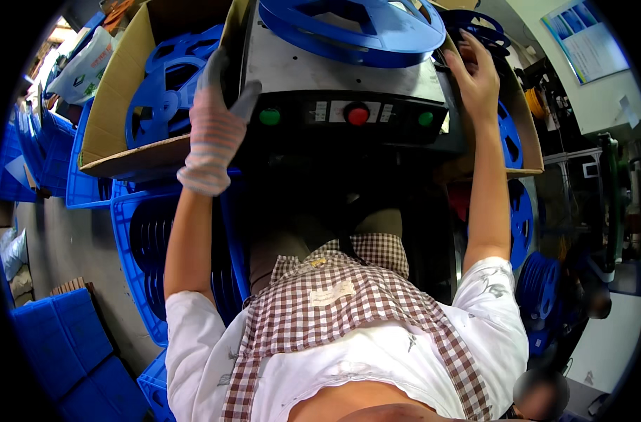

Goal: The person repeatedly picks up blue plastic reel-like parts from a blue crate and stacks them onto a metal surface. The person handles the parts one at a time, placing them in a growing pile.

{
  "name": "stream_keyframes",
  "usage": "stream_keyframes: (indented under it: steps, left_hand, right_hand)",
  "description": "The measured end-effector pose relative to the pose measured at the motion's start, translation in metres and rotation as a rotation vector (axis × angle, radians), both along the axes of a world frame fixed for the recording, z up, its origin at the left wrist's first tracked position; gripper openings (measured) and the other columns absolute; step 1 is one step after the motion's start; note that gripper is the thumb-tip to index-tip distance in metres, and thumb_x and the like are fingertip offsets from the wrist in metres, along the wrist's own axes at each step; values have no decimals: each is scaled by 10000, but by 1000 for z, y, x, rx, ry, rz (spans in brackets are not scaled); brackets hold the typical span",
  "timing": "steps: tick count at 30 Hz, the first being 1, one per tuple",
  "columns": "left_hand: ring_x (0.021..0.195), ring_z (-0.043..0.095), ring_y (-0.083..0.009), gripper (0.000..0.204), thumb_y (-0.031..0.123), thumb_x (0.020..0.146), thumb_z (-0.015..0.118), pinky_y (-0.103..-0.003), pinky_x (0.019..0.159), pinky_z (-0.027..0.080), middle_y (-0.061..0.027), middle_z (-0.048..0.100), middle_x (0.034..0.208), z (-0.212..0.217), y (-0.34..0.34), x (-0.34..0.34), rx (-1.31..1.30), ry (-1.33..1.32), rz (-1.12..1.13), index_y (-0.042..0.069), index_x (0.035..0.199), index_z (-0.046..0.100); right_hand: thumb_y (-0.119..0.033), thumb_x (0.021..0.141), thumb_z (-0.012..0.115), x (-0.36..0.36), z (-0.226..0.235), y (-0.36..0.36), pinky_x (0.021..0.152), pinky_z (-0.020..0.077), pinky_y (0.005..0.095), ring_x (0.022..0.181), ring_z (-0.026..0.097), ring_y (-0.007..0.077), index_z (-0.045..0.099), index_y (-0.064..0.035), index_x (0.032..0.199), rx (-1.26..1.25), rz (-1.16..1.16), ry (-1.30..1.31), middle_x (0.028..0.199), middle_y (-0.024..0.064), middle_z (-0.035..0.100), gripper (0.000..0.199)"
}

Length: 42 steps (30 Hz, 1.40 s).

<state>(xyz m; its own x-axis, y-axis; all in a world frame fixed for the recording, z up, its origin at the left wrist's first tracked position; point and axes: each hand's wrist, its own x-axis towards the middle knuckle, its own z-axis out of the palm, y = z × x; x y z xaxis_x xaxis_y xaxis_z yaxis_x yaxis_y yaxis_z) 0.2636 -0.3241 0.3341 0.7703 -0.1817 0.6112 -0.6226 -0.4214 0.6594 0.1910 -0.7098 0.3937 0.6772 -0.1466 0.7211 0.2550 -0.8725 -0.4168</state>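
A large blue plastic reel (398,50) lies flat on the grey metal top (306,79) of a bench machine in front of me. My left hand (217,133), in a striped knit glove with grey fingers, is at the machine's left edge, open, thumb apart and nothing in it. Near the reel's right rim is my right hand (477,81), bare and raised, its fingers spread and holding nothing visible. On the machine's dark front panel are a red button (357,114), a left green button (270,117) and a right green button (425,119).
A cardboard box (102,133) with blue reels (167,105) stands at the left. Another cardboard box (528,141) stands at the right, near a dark reel (485,29). Below left, a blue crate (127,246) holds black discs. A co-worker's head (540,394) shows lower right.
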Motion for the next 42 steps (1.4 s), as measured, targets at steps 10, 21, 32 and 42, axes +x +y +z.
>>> stream_keyframes:
  steps: [10, 21, 32, 42]
  left_hand:
    - [1143, 516, -246, 693, -56, 809, 677, -359, 1006, 431, -147, 530, 1282, -61, -2, 18, 142, 140, 66, 43, 1418, 362]
    - [1091, 554, -287, 512, 261, 960, 555, -351, 974, 413, -179, 576, 1255, -96, 20, 22, -21, 175, 91, 16, 1388, 414]
    - [1106, 570, -374, 474, 259, 945, 588, -385, 939, 447, -229, 593, 1227, -127, 51, 40, 266, 70, 311, 6, 1330, 474]
    - [1104, 578, -262, 410, 198, 943, 598, -343, 947, 459, -159, 609, 1215, -109, 42, 42, -204, 167, 98, 13, 1298, 510]
  right_hand:
    - [-420, 723, 807, -22, -133, -16, 981, 448, 425, 1167, 536, 393, 310, -106, 1469, 73, -206, 225, 1245, 243, 535, 949]
    - [-546, 788, 666, -28, -103, -220, 974, 435, 500, 1158, 540, 433, 439, -104, 1390, -24, -830, 423, 1218, 277, 573, 780]
    - [-616, 704, 644, -36, -90, -217, 1078, 328, 515, 1324, 417, 399, 341, -88, 1459, 198, -1108, 1113, 1441, 250, 412, 970]
    - [-474, 801, 625, -152, -20, -252, 950, 429, 350, 1085, 599, 263, 447, -19, 1399, 280, -567, 479, 1177, 193, 623, 772]
